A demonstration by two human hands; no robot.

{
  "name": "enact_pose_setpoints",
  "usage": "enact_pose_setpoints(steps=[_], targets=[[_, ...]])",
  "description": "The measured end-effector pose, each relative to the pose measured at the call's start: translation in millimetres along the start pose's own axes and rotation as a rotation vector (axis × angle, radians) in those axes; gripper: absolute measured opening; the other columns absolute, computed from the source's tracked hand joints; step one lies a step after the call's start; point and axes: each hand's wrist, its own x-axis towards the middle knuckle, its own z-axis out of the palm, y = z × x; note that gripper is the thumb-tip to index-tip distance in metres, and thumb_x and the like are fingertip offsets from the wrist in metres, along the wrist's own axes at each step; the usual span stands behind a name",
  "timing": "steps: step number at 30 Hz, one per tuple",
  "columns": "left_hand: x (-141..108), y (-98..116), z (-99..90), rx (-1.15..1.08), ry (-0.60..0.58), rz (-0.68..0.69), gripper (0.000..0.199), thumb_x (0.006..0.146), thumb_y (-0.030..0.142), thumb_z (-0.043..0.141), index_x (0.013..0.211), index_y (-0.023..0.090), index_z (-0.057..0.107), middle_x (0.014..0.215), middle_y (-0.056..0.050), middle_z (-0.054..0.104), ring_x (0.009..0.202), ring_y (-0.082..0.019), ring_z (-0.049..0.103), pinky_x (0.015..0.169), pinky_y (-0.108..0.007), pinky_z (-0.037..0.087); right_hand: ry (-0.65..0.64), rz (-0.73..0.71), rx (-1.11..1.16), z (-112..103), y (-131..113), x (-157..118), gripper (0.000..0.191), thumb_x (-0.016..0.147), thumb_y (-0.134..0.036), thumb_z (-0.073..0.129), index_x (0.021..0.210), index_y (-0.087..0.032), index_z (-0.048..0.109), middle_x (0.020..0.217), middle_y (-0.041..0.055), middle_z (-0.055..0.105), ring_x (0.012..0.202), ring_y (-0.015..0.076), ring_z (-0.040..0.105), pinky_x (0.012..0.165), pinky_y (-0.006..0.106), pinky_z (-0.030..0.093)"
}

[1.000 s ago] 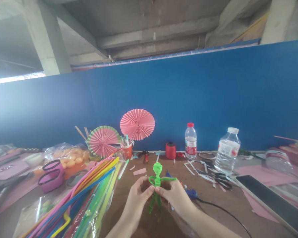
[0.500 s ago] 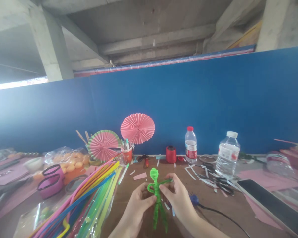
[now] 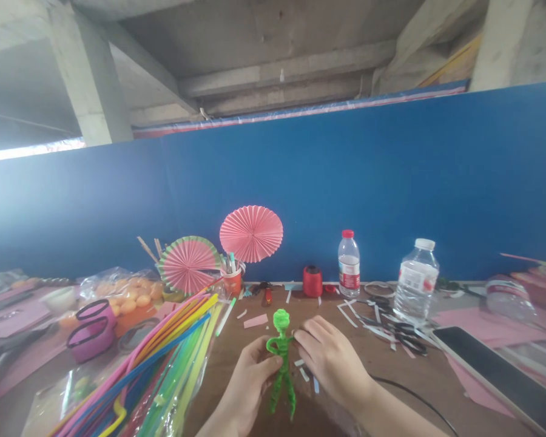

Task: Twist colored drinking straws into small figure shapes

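A green pipe-cleaner figure [image 3: 281, 349] with a coiled round head, a wrapped body and two legs stands upright between my hands, above the brown table [image 3: 236, 315]. My left hand [image 3: 255, 370] pinches it at the waist from the left, beside its looped arm. On the other side, my right hand [image 3: 330, 358] has its fingers closed at the end of the figure's other arm, which is mostly covered by my fingers. White and pale blue paper scraps [image 3: 304, 371] lie between the figure and my right hand.
Bundled coloured pipe cleaners [image 3: 164, 358] lie at left, near a purple band [image 3: 91, 334]. Pink paper fans [image 3: 251, 233] stand behind. Two bottles [image 3: 349, 267], scissors [image 3: 409, 340], a red spool [image 3: 312, 281] and a phone [image 3: 495, 376] sit back and right. A black cable [image 3: 409, 394] runs beside my right arm.
My right hand has turned over, its back now facing up, and its grip has moved to the arm's end. That arm is more hidden, and the figure has shifted slightly left.
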Motion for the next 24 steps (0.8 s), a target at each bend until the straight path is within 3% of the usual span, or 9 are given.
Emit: enact_pose_setpoints(steps=[4,8,12,17,24], targets=[[-1.2,-0.3,1.2,0.017,-0.029,-0.005,0.012,0.063,0.012,0.064,0.074,0.015,0.059,0.066,0.003,0.055,0.058,-0.008,0.051,0.058,-0.019,0.041,-0.009,0.038,0.003,2.1,-2.3,-2.9,0.021,0.081,-0.009,0.040,0.065,-0.018,0.051,0.063,0.0010,0.050,0.061,0.0143,0.047,0.061,0.026,0.036],[-2.9,1.5,4.5,0.016,-0.070,-0.021,0.015,0.064,0.010,0.061,0.076,0.016,0.057,0.067,0.003,0.054,0.059,-0.009,0.051,0.058,-0.021,0.042,-0.052,0.179,0.164,-1.3,-7.2,-2.8,0.021,0.079,-0.008,0.039,0.068,-0.019,0.054,0.062,0.0003,0.052,0.057,0.0126,0.049,0.055,0.022,0.034],[-3.5,2.9,7.7,0.052,-0.077,-0.017,0.018,0.066,0.009,0.058,0.083,0.016,0.057,0.072,0.001,0.057,0.065,-0.011,0.053,0.063,-0.023,0.043,-0.050,0.418,0.458,-5.9,-10.3,2.1,0.019,0.075,-0.011,0.043,0.065,-0.020,0.056,0.060,-0.0003,0.056,0.056,0.0125,0.051,0.053,0.021,0.036],[-3.4,3.9,9.5,0.090,-0.058,0.024,0.013,0.064,0.009,0.060,0.074,0.016,0.057,0.065,0.003,0.055,0.059,-0.009,0.050,0.060,-0.019,0.042,-0.120,0.744,0.921,-0.9,-8.0,6.5,0.008,0.070,-0.021,0.051,0.065,-0.019,0.057,0.052,-0.0017,0.057,0.048,0.0131,0.052,0.047,0.022,0.039],[-4.2,1.8,9.4,0.040,-0.096,0.021,0.013,0.068,0.011,0.059,0.080,0.015,0.056,0.076,-0.002,0.060,0.073,-0.014,0.056,0.069,-0.025,0.044,-0.108,0.945,1.456,1.8,-13.0,9.9,0.012,0.065,-0.024,0.060,0.063,-0.017,0.051,0.054,-0.0049,0.053,0.048,0.0088,0.052,0.046,0.019,0.039]])
